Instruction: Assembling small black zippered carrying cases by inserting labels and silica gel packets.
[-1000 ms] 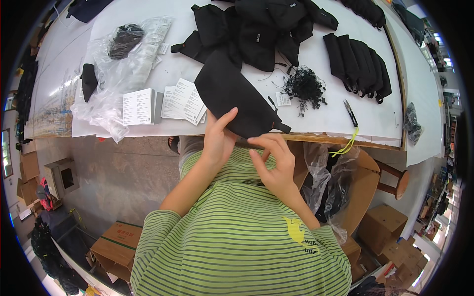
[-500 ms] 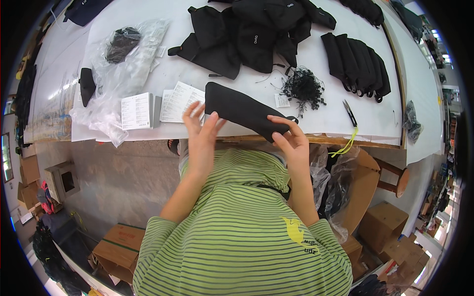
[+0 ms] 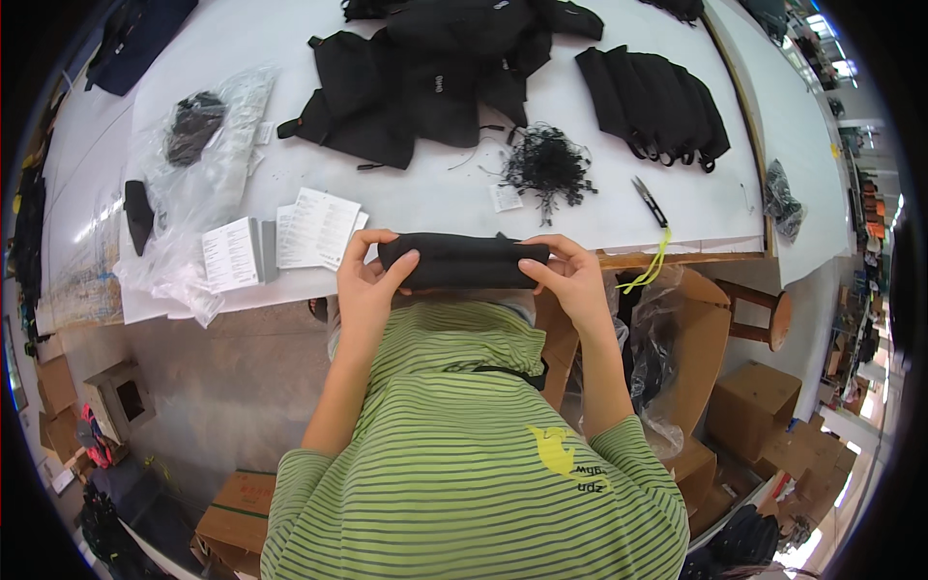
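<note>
A black fabric pouch [image 3: 464,261] is stretched level between my hands at the table's front edge. My left hand [image 3: 372,275] pinches its left end, thumb on the near face and fingers behind. At the other end my right hand [image 3: 568,275] grips it the same way. Just beyond lie a tangle of thin black strings [image 3: 548,164] with a small white label [image 3: 505,197] beside it. White printed cards [image 3: 319,230] lie past my left hand, and a stack of white cards [image 3: 234,255] stands left of them.
Black fabric bags [image 3: 425,87] are heaped at the back middle, and several black pouches [image 3: 652,101] lie in a row at right. Snips [image 3: 650,201] with a yellow cord rest near the front edge. Clear plastic bags [image 3: 217,145] cover the left. Below right are a stool [image 3: 773,314] and cartons [image 3: 754,411].
The pouch has turned from slanting to level and come nearer my body. My right hand has taken a fuller hold, and my left fingers have closed on the left end. The view has shifted.
</note>
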`<action>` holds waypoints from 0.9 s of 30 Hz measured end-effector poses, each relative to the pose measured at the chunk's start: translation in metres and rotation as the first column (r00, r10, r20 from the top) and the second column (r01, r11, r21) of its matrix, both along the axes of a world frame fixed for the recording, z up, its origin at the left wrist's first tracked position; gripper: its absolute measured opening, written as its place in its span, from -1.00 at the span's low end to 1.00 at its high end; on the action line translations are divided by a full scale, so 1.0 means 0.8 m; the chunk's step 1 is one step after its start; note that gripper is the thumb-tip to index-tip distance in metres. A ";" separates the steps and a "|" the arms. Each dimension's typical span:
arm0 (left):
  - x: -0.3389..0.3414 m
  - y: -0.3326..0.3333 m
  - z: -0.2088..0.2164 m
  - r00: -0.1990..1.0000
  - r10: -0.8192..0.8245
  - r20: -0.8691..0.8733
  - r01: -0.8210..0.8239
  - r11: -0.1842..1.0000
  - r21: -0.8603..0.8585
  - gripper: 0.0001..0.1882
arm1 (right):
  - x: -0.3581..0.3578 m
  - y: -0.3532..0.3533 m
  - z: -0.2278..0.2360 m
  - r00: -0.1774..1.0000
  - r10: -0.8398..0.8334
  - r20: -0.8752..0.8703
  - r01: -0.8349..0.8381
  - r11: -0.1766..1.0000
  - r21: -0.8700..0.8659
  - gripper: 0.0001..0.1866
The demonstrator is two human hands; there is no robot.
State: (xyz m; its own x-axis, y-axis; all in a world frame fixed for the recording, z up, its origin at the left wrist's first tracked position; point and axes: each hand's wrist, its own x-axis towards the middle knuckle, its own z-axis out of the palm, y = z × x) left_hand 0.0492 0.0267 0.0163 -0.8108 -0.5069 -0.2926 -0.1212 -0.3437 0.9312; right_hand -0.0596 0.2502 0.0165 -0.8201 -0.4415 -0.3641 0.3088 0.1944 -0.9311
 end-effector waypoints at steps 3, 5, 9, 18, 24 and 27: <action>0.001 -0.004 0.003 0.981 -0.184 0.062 0.182 0.982 0.049 -0.70 | -0.017 0.024 -0.001 0.999 -0.033 0.038 0.037 0.995 -0.089 -0.71; 0.002 -0.011 -0.001 0.962 -0.258 0.088 0.259 0.966 -0.003 -0.75 | -0.043 0.053 0.008 0.993 -0.120 -0.020 0.117 0.988 -0.099 -0.72; 0.007 -0.014 -0.015 0.900 -0.408 0.153 0.413 0.911 -0.005 -0.79 | -0.117 0.133 0.035 0.880 -0.462 -0.111 0.433 0.876 -0.214 -0.70; 0.011 0.024 -0.023 0.775 -0.592 0.221 0.596 0.801 0.058 -0.79 | -0.387 0.322 0.027 0.517 -0.850 -0.100 0.635 0.459 -0.621 -0.76; 0.012 0.033 -0.023 0.782 -0.577 0.235 0.571 0.815 0.100 -0.81 | -0.482 0.383 -0.106 0.566 -0.807 0.168 0.790 0.473 -0.390 -0.71; 0.015 0.038 -0.021 0.792 -0.556 0.253 0.551 0.829 0.097 -0.81 | -0.482 0.314 -0.122 0.512 -0.827 0.231 0.836 0.417 -0.357 -0.72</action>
